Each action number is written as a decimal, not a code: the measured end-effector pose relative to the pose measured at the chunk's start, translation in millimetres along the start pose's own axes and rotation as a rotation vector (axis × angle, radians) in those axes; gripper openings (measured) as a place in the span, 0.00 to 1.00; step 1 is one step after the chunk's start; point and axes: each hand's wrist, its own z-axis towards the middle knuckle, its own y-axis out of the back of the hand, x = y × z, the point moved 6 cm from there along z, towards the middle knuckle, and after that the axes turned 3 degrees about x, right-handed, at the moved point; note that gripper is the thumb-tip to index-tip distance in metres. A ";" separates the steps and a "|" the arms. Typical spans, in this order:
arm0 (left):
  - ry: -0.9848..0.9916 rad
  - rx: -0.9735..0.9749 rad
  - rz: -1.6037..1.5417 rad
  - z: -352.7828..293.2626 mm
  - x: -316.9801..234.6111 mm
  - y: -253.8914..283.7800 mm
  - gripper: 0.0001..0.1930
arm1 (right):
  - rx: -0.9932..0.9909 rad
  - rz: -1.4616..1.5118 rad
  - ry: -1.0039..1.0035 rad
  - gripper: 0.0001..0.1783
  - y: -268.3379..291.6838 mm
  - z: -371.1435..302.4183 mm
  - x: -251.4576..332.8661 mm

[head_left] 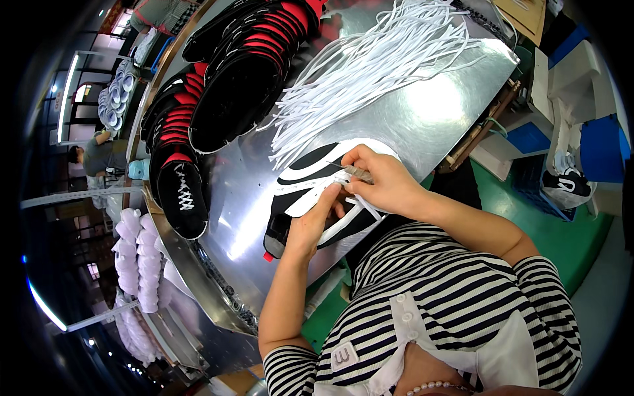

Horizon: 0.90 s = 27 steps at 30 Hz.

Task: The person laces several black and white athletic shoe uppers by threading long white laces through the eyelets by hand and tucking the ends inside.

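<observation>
Garment: short-sleeved top with narrow black-and-white horizontal stripes. Front placket: plain white, fitted with 3 small white buttons. Collar: white. Left sleeve: 1 small white patch. Neck: strand of small pale beads. Left hand [310, 224] and right hand [383, 181]: bare, forearms uncovered.

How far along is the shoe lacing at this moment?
Done: one black shoe at the table's left edge already shows white criss-cross lacing. In hand: the left hand and right hand thread a white lace through the black-and-white shoe. Left: a stack of black-and-red shoes looks unlaced, and a bundle of loose laces lies on the metal table.
</observation>
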 end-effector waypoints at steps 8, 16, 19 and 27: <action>-0.005 -0.116 0.020 -4.7 1.0 3.8 0.15 | 0.094 -0.195 0.083 0.17 1.6 -7.3 19.3; -0.006 -0.116 0.047 -4.2 0.5 2.8 0.14 | 0.026 -0.349 0.241 0.11 16.5 -13.4 30.7; -0.050 -0.141 0.015 -6.0 -0.9 0.0 0.12 | 0.092 -0.421 0.144 0.11 11.0 -8.0 29.7; -0.285 -0.241 0.268 -22.2 10.3 -11.1 0.09 | 0.224 -0.671 0.109 0.16 -5.0 3.4 35.0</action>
